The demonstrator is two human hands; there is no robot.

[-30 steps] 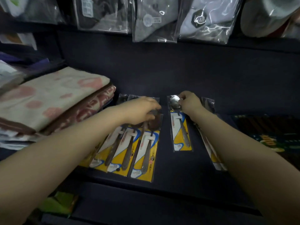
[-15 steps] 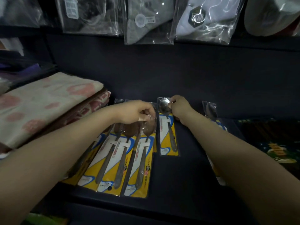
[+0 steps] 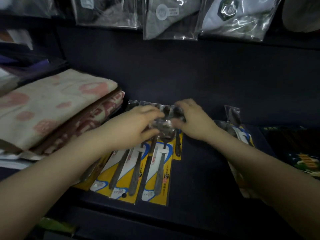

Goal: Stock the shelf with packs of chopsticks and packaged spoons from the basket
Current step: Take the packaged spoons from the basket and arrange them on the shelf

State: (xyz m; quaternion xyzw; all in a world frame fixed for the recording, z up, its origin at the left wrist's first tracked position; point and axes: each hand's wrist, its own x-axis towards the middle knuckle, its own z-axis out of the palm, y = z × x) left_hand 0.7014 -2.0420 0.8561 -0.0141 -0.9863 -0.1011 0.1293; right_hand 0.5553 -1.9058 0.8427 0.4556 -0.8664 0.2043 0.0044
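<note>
- While we work from the left, folded towels (image 3: 52,108) sit stacked at that end of the shelf (image 3: 199,170), walling in the row of spoon packs (image 3: 138,170) beside them.
- Our left hand (image 3: 136,125) presses curled fingers on the bowl ends of those overlapped packs, probably pinning them so the fan stays put.
- Our right hand (image 3: 194,120) nudges a single spoon pack (image 3: 178,144) against the row's right edge, likely to close the gap; blur hides whether its fingers pinch or merely push.
- Further right, another spoon pack (image 3: 233,122) lies partly under our right forearm, well apart from the row.
- We see neither basket nor clear chopstick packs.
</note>
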